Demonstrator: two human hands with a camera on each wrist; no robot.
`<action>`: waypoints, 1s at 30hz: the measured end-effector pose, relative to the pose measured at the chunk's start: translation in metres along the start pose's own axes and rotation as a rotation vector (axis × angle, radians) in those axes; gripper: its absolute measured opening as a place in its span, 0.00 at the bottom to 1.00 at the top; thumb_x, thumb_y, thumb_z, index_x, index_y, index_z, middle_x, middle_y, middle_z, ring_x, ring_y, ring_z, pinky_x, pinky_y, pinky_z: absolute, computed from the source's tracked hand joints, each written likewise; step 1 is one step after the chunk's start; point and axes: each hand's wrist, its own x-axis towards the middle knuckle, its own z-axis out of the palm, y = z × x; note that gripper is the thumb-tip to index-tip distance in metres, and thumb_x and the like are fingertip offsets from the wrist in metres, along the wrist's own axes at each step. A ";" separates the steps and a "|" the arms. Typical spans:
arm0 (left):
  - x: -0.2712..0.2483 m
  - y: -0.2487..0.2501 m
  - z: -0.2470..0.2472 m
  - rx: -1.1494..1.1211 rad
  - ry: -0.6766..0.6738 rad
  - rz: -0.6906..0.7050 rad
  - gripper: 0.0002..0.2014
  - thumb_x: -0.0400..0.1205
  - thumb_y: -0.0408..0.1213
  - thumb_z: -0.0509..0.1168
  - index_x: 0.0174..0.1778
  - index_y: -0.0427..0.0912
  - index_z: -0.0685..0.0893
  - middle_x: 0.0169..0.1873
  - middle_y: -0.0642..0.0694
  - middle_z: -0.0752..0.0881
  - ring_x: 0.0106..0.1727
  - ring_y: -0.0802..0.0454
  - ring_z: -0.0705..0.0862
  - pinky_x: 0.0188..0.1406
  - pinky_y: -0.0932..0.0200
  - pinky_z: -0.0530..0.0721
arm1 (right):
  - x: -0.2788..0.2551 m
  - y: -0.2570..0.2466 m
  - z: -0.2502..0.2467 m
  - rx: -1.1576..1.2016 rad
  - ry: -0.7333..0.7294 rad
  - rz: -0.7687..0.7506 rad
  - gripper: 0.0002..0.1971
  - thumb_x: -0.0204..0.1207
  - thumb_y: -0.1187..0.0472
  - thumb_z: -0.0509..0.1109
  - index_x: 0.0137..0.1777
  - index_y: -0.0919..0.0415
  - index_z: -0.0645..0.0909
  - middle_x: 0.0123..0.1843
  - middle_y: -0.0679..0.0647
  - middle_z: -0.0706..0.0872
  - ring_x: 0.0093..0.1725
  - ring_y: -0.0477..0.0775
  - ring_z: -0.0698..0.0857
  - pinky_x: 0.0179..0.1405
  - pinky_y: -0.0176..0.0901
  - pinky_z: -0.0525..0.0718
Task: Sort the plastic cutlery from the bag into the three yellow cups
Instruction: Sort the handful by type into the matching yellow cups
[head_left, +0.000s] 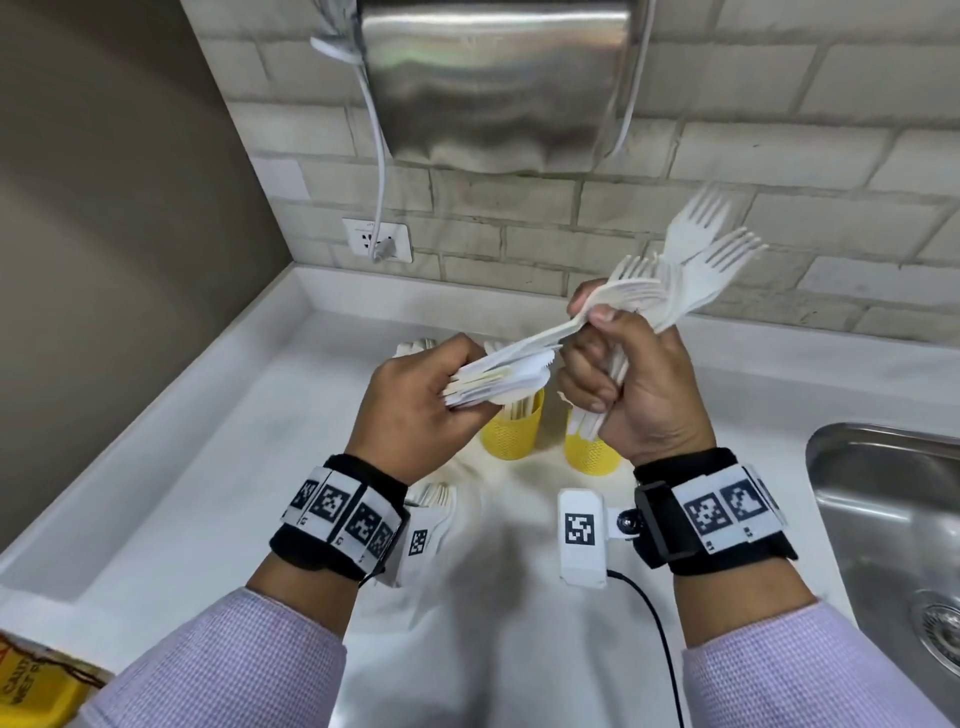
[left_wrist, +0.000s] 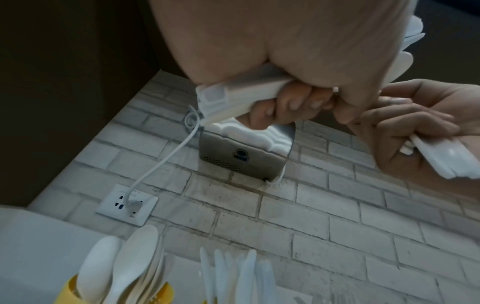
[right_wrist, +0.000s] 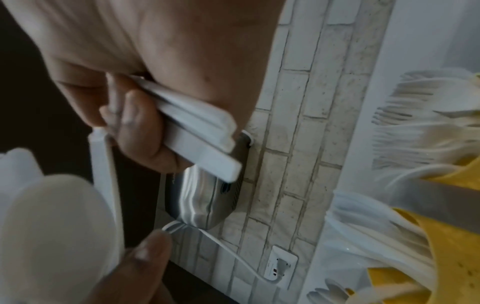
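Both-handed, left hand (head_left: 415, 400) grips mixed cutlery (head_left: 498, 376), right hand (head_left: 628, 384) clutches forks (head_left: 691, 260).

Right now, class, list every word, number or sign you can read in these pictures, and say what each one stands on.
"CAUTION" and "WET", both cut off by the picture's edge: on the yellow sign at the bottom left corner.
Black-and-white square code marks, patterns and not words: on the wristbands and the white tag.
Tiny characters under the wristband marks: too small to read.
Faint print on the wall socket: too blurred to read.
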 end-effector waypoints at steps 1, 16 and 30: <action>0.000 0.000 0.001 0.022 0.000 0.008 0.14 0.72 0.40 0.79 0.44 0.51 0.79 0.25 0.59 0.77 0.27 0.60 0.74 0.31 0.61 0.75 | 0.001 0.000 0.002 -0.009 0.027 -0.017 0.06 0.78 0.63 0.67 0.43 0.59 0.86 0.27 0.55 0.66 0.15 0.44 0.60 0.18 0.30 0.56; -0.009 0.013 0.014 -1.042 -0.119 -0.517 0.24 0.78 0.60 0.74 0.44 0.39 0.88 0.24 0.46 0.67 0.27 0.49 0.66 0.32 0.53 0.68 | 0.018 0.009 -0.004 0.212 0.502 -0.078 0.10 0.89 0.56 0.63 0.46 0.57 0.78 0.36 0.54 0.83 0.41 0.60 0.89 0.48 0.53 0.87; -0.007 0.012 0.029 -1.166 -0.207 -1.123 0.23 0.83 0.58 0.68 0.29 0.47 0.71 0.29 0.46 0.76 0.27 0.53 0.79 0.27 0.61 0.81 | 0.020 0.025 0.035 -0.388 0.351 -0.318 0.17 0.85 0.55 0.72 0.35 0.60 0.75 0.24 0.54 0.74 0.24 0.56 0.74 0.28 0.47 0.76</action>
